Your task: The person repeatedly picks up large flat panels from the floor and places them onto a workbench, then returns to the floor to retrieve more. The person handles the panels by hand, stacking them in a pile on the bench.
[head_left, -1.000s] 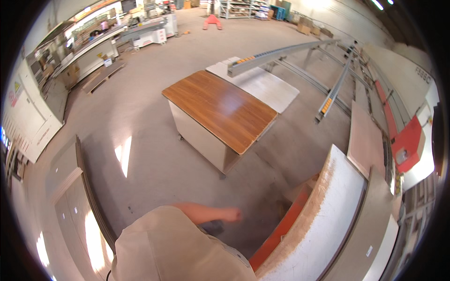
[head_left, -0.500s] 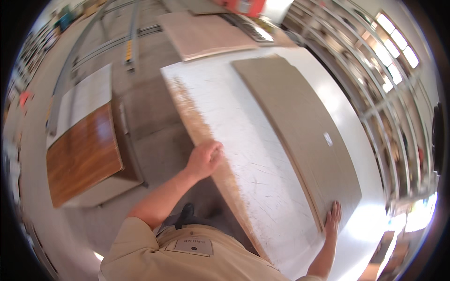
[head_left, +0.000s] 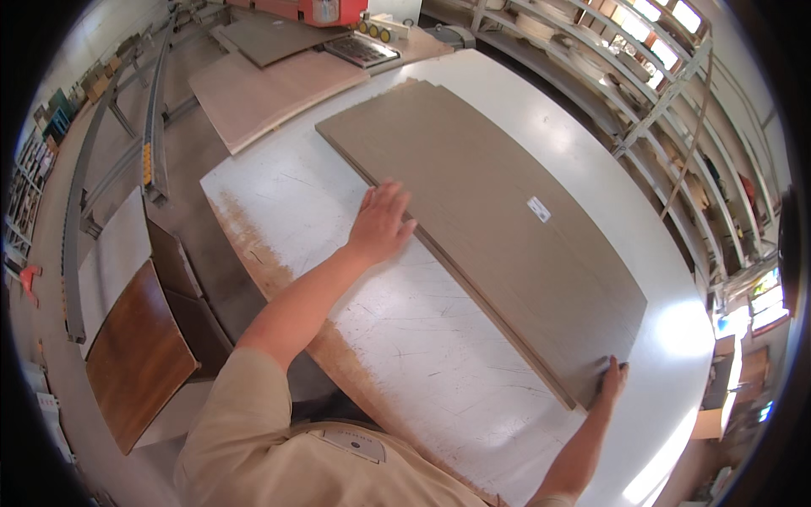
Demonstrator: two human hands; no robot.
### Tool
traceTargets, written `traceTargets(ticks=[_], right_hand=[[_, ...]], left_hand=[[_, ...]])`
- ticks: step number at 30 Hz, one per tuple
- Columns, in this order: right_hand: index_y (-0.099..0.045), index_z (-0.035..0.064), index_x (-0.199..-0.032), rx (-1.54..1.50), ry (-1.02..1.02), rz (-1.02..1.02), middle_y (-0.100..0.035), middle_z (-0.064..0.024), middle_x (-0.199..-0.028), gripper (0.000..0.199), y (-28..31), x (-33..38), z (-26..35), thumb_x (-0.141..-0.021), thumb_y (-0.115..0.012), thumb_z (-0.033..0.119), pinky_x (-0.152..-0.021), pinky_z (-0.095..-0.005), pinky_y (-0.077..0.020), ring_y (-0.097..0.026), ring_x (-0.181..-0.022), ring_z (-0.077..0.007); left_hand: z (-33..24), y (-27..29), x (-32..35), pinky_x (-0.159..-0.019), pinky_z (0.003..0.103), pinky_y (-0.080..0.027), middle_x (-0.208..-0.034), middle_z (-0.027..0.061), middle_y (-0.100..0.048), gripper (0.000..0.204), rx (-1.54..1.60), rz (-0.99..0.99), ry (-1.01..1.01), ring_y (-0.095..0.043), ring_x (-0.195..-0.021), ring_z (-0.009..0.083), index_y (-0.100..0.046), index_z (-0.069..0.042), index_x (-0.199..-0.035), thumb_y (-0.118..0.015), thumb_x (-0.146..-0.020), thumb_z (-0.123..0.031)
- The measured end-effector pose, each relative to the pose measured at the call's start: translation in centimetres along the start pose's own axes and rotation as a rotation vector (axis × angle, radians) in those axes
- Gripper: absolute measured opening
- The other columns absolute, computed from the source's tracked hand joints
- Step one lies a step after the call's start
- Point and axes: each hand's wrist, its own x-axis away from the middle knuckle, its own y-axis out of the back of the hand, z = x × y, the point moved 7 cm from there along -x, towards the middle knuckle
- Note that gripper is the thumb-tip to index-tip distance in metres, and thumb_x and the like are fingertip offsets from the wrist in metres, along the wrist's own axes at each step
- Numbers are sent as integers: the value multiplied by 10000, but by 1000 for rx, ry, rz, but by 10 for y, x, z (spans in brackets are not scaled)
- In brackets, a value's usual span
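A stack of long grey-brown boards point(head_left: 481, 194), at least two thick, lies flat on a scuffed white worktable point(head_left: 397, 317). The top board bears a small white label point(head_left: 538, 209). My left hand point(head_left: 384, 221) is at the stack's near long edge, its fingers stretched out and resting at the rim. At the right end, my right hand point(head_left: 615, 382) grips the near corner of the boards, its fingers bent at the short edge and partly hidden.
Beyond the table's far left edge lies a pinkish board point(head_left: 270, 95), with a red machine point(head_left: 317, 10) behind it. A brown-topped cabinet-like piece point(head_left: 139, 359) stands on the floor at left. Metal shelving point(head_left: 659, 127) runs along the right. The table's near edge is worn bare.
My left hand has moved from the table's near edge to the boards and unfolded from a fist. My right hand has gone from lying flat on top to the end corner. The view has shifted.
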Motion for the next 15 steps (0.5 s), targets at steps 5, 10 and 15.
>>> traceTargets(ticks=[5, 10, 15], right_hand=[[-356, -4, -1415, 100, 66, -18, -431, -260, -1393, 719, -14, 41, 59, -849, -586, 375, -1088, -424, -305, -387, -1320, -375], [-349, 63, -1429, 400, 470, -253, -361, -157, -1478, 594, -25, 6, 200, -921, -532, 311, -1108, -472, -262, -291, -1389, -320], [-469, 67, -1333, 386, 881, 35, -493, -128, -1373, 464, -155, -54, 410, -963, -414, 341, -1050, -474, -337, -426, -1294, -317]], left_hand=[[-3, -31, -20, -1145, 499, -190, -1473, 176, -323, 499, 14, 108, 52, -218, -1412, 325, -424, -39, -1345, -474, -952, -342], [15, -23, 1, -1134, 512, -198, -1496, 238, -222, 576, 144, 2, 150, -183, -1407, 401, -373, -3, -1353, -527, -923, -354], [44, -8, 34, -1058, 416, -344, -1431, 262, -298, 636, 989, -36, 647, -337, -1336, 367, -310, 33, -1362, -639, -867, -193]])
